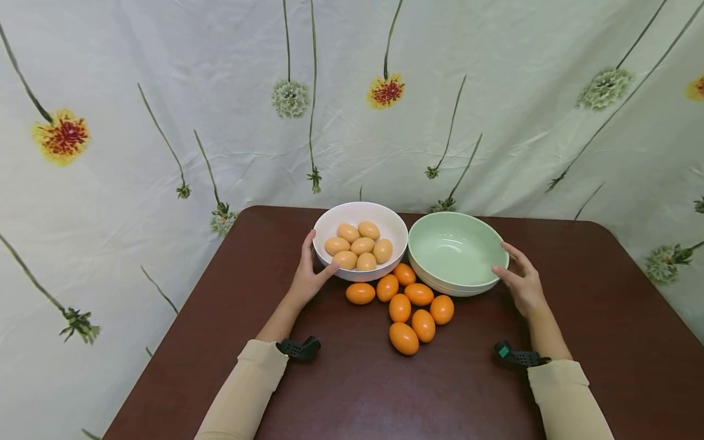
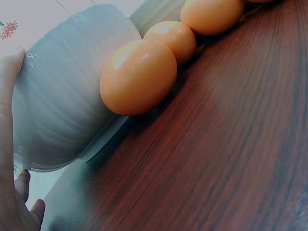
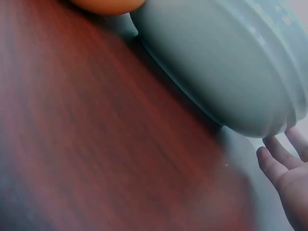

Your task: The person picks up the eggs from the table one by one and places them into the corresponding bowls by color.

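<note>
A white bowl (image 1: pixel 360 213) holding several light tan eggs (image 1: pixel 362 245) stands toward the back of the table. My left hand (image 1: pixel 309 274) is spread along its left side, thumb at the front rim and fingers farther back. In the left wrist view the thumb lies along the bowl wall (image 2: pixel 72 86). Beside it stands a pale green bowl (image 1: pixel 453 250) with nothing inside. My right hand (image 1: pixel 525 284) is at that bowl's right side, thumb and forefinger extended toward the rim. The right wrist view shows fingertips (image 3: pixel 263 153) right at the bowl's side.
Several orange eggs (image 1: pixel 399 308) lie loose on the dark brown table (image 1: pixel 462 391) in front of the bowls. One orange egg (image 2: pixel 138 77) sits close against the white bowl. A flowered cloth (image 1: pixel 236 146) hangs behind the table.
</note>
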Motion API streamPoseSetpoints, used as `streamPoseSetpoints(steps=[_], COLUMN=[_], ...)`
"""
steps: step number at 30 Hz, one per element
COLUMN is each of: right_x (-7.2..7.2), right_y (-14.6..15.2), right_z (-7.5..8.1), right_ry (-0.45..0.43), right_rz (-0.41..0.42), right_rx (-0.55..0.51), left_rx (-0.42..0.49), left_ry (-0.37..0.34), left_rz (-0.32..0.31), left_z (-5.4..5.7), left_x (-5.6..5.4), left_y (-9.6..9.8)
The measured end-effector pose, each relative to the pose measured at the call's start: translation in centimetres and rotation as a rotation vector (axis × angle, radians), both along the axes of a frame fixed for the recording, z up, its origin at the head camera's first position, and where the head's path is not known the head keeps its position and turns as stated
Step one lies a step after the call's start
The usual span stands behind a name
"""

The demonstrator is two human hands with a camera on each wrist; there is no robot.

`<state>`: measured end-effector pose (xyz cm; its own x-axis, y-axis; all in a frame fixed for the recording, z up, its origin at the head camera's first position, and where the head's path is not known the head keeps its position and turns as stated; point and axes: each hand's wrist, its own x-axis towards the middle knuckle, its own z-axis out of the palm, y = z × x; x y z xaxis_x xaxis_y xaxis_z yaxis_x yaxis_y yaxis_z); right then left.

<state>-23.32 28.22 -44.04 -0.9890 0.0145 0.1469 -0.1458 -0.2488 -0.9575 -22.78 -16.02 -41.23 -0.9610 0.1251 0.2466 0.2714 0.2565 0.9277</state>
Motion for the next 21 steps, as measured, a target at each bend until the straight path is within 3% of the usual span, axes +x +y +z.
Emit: streamPoseSetpoints(steps=[10,21], right_x=[0.31,0.45], right_y=[-0.07,0.03], right_z=[-0.53,-0.8], right_ry=[-0.016,-0.012], right_rz=[0.076,0.082], right_rx=[-0.063,-0.079], left_rx=[0.001,-0.01], left_ry=[0.003,-0.005], left_rz=[-0.004,-0.011], left_z=[0.09,0.42], left_x=[0.07,0.14], left_y=[-0.25,-0.12])
